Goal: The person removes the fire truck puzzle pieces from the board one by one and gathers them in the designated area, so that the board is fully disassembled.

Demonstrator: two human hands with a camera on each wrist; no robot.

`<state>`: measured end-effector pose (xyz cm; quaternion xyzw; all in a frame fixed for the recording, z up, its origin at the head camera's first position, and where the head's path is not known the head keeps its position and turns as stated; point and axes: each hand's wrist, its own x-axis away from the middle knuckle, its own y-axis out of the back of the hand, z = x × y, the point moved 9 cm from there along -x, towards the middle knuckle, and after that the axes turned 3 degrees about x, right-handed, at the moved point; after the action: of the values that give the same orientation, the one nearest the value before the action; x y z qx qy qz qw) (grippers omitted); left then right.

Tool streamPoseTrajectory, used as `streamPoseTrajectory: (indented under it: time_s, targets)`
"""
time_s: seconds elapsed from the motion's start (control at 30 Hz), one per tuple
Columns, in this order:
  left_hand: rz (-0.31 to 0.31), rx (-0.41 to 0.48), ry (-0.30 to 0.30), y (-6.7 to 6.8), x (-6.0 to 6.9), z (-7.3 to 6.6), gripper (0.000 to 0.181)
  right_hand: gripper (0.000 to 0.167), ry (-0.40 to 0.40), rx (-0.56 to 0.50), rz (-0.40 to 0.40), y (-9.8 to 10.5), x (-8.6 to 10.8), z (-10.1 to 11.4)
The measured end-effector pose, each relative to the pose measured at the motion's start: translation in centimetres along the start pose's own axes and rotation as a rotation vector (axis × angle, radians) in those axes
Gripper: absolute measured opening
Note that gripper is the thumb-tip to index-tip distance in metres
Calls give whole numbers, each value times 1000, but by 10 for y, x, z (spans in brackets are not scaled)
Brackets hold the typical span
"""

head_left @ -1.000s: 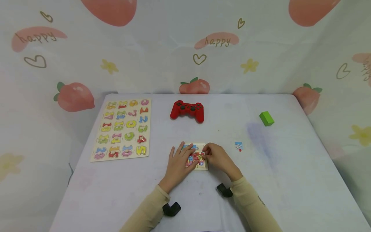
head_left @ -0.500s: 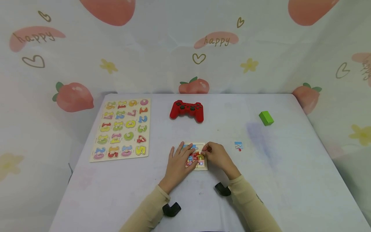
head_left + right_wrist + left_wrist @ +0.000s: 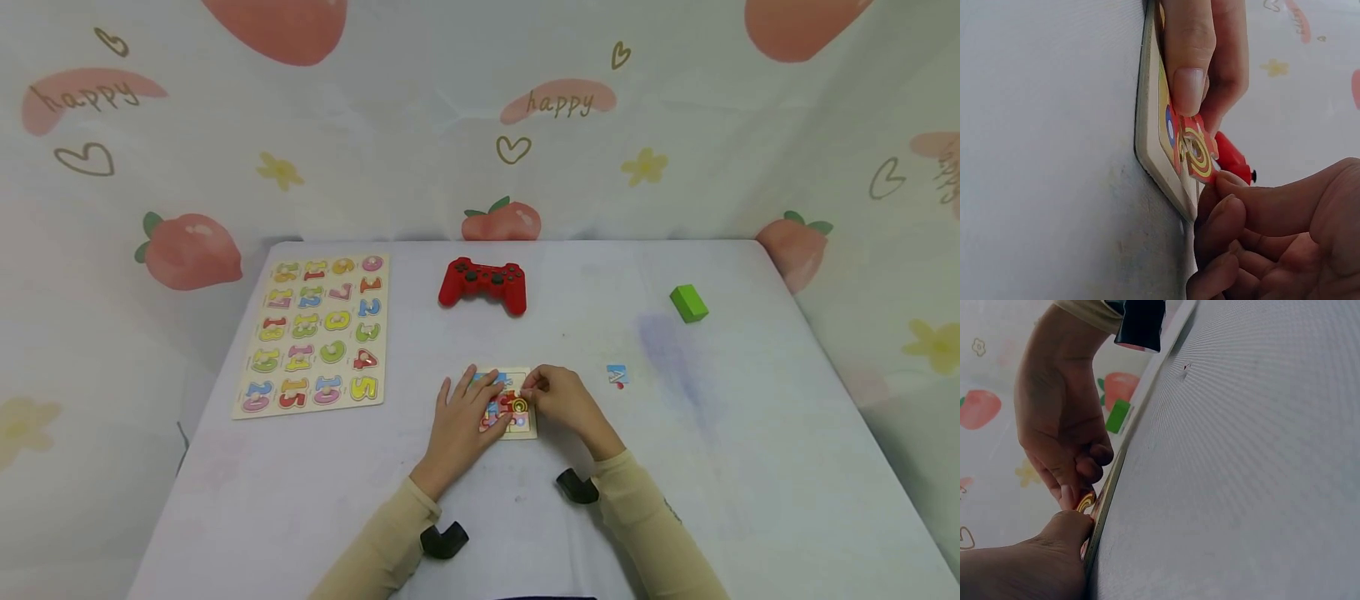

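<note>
A small wooden jigsaw puzzle board point(image 3: 529, 433) lies in the middle of the table, partly covered by my hands. My left hand point(image 3: 462, 427) rests on it with fingers spread, the thumb along its near side. In the right wrist view, my right hand point(image 3: 1260, 231) pinches a red puzzle piece point(image 3: 1199, 156) with yellow rings between thumb and finger. That piece is tilted up over the board's edge, close to my left thumb point(image 3: 1188, 87). Another puzzle piece point(image 3: 617, 376), blue and white with a red spot, lies on the table to the right.
At the back left lies a wooden number board point(image 3: 318, 333) with colourful numbers. A red game controller point(image 3: 483, 285) sits behind the puzzle. A green block point(image 3: 689, 303) is at the back right. A patterned cloth point(image 3: 405, 125) hangs behind the table.
My right hand has shifted very slightly up and to the left, still pinching the puzzle piece at the board's right side. My left hand stays in place.
</note>
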<state>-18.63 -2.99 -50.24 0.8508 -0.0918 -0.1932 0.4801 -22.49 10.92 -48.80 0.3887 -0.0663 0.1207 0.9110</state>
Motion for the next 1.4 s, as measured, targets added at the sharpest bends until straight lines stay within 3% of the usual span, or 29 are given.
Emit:
streamPoseTrajectory:
  time_s: [0.23,0.4,0.63,0.83,1.17,1.4]
  targets:
    - [13,9,17,-2,0,3,51,8,-18,-14,-2,12,3,-11]
    - [16,11,18,-2,1,3,51,9,-47,0,7,34,12,-32]
    - [27,9,15,-3,2,2,50,11,-8,33,15,69,29,-66]
    - [29,-4,11,-3,2,3,50,16,-41,0,19,89,41,-93]
    - [15,6,-2,-2,1,2,49,17,-71,-8,23,98,45,-112]
    - [10,0,-7,-3,0,3,50,14,-66,40,-4,96,41,-118]
